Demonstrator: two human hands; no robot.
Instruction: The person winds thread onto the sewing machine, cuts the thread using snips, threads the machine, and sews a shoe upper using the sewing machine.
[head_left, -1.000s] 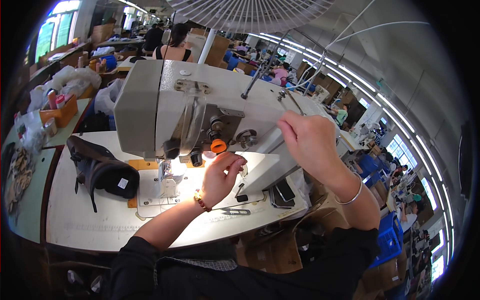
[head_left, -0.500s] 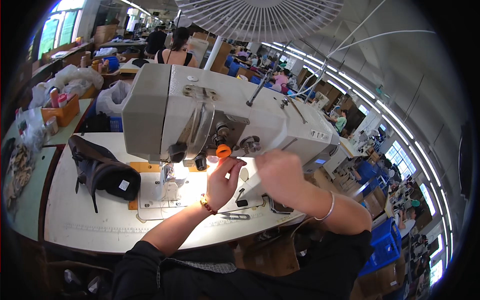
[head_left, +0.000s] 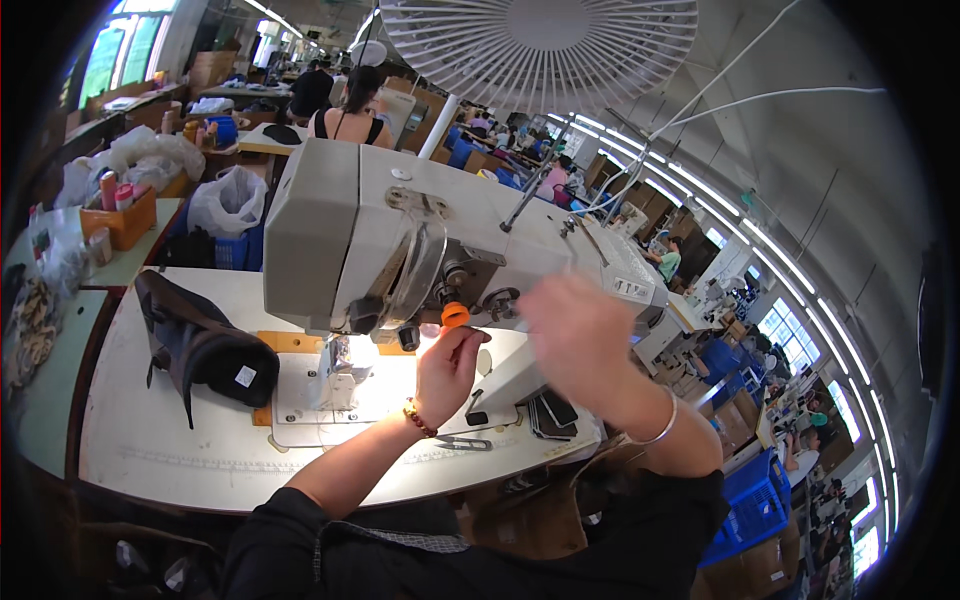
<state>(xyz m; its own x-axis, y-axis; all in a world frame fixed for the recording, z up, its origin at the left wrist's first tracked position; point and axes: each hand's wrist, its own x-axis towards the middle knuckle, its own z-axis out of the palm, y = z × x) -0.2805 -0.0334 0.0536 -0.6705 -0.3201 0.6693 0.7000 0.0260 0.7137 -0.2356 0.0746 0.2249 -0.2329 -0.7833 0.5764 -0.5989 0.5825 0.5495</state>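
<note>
In front of me stands a large white sewing machine (head_left: 560, 245), with an orange knob (head_left: 455, 315) on its face. My left hand (head_left: 447, 378) is raised just below that knob, thumb and fingers pinched together; whatever lies between them is too small to make out. Motion smears my right hand (head_left: 575, 325), held up in front of the machine's arm to the right of the dials, so its fingers cannot be read. A lamp lights the needle area (head_left: 345, 375). Left of it, a black bag-like piece (head_left: 205, 350) with a small white label lies on the white table (head_left: 200, 470).
Small metal thread snips (head_left: 465, 443) and a stack of dark flat pieces (head_left: 552, 415) lie on the table's right part. At left are an orange bin (head_left: 130, 222) with thread spools and plastic bags. A fan (head_left: 545, 45) hangs overhead; a blue crate (head_left: 745, 505) stands lower right.
My right hand has risen slightly and is still blurred. My left hand keeps its pinch near the orange knob. The whole view has shifted a little, showing more of the dark flat pieces.
</note>
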